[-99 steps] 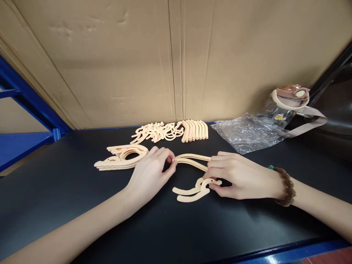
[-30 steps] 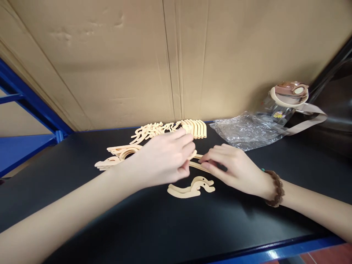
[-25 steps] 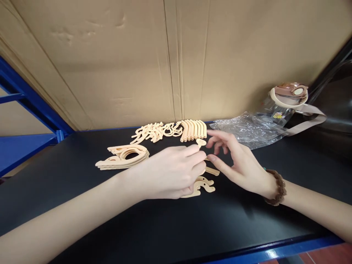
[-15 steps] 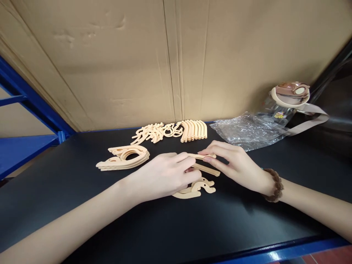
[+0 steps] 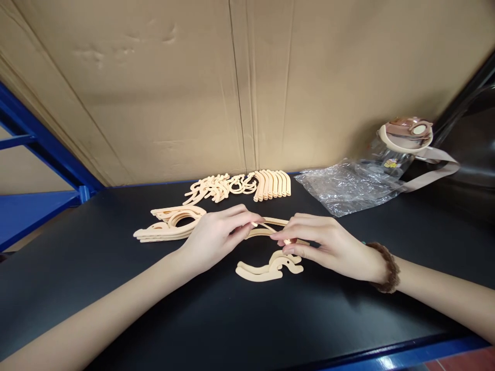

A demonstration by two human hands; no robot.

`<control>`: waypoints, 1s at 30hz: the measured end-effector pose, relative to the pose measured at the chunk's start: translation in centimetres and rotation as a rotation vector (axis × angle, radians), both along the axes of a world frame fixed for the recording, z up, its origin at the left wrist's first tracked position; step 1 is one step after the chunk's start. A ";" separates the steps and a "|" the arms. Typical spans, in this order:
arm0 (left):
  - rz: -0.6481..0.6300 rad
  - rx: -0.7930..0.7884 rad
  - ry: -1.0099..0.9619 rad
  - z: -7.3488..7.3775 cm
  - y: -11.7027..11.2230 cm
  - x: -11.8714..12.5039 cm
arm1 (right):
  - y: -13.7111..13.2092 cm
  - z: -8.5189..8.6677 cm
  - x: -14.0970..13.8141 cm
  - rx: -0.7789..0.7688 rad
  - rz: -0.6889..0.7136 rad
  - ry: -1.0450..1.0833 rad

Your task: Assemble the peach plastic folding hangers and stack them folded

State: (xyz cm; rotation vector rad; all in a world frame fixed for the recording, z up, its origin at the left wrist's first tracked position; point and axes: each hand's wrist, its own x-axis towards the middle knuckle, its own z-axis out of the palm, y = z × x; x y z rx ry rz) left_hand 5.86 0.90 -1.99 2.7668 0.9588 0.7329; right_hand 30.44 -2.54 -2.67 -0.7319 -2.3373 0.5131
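Both hands meet over the middle of a black tabletop (image 5: 116, 288). My left hand (image 5: 214, 239) pinches the left end of a thin curved peach plastic arm piece (image 5: 266, 226). My right hand (image 5: 328, 247), with a brown bead bracelet at the wrist, is closed on the same piece's right end. Just below the hands lies a hook-shaped peach part (image 5: 268, 267) flat on the table, untouched.
A stack of peach hanger parts (image 5: 170, 225) lies left of my hands. Several loose hooks (image 5: 216, 188) and a row of curved arms (image 5: 273, 184) sit at the back by the cardboard wall. At right lie a clear plastic bag (image 5: 344, 188) and a strapped water bottle (image 5: 402, 147).
My left hand has drawn back leftward from over the hook part, which is uncovered again. Both hands now pinch opposite ends of the curved arm piece.
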 end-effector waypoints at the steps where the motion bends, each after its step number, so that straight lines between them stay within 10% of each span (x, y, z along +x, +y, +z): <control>1: -0.011 -0.057 -0.045 0.0 0.0 0.1 | -0.1 0.0 0.0 0.009 0.000 0.000; 16: -0.144 -0.283 -0.143 -0.3 -0.5 0.3 | 0.9 -0.2 -0.1 -0.137 0.018 -0.028; 30: 0.082 0.257 0.399 -0.7 0.1 0.1 | 2.6 -0.3 1.0 -0.062 -0.221 0.100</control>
